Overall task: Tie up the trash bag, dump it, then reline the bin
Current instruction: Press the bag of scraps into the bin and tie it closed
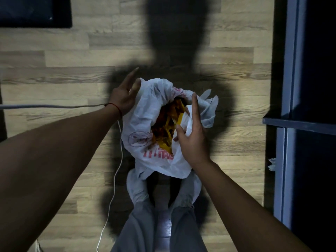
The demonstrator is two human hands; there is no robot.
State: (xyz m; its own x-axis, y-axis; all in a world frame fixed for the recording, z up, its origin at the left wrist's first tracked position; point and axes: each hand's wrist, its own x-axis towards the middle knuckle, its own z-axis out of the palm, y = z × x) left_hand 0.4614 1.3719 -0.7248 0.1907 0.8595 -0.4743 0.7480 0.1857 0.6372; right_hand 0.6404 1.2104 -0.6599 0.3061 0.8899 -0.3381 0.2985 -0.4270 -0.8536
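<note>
Crinkled plastic on matt planks.
The white, red-printed thin plastic trash bag (145, 113) is crumpled and faintly translucent; the orange-yellow wrappers (166, 130) inside look glossy. The pale wood-grain plank floor (54, 82) is matt, the grey trousers (138, 228) soft cloth.

White plastic trash bag (138, 113) w/ red print, crumpled, mouth wide open, not tied. Handles (211, 106) loose at far-right side. Orange-yellow waste (167, 124) shows inside. Sits on wood floor (54, 84), mid-view.
</note>
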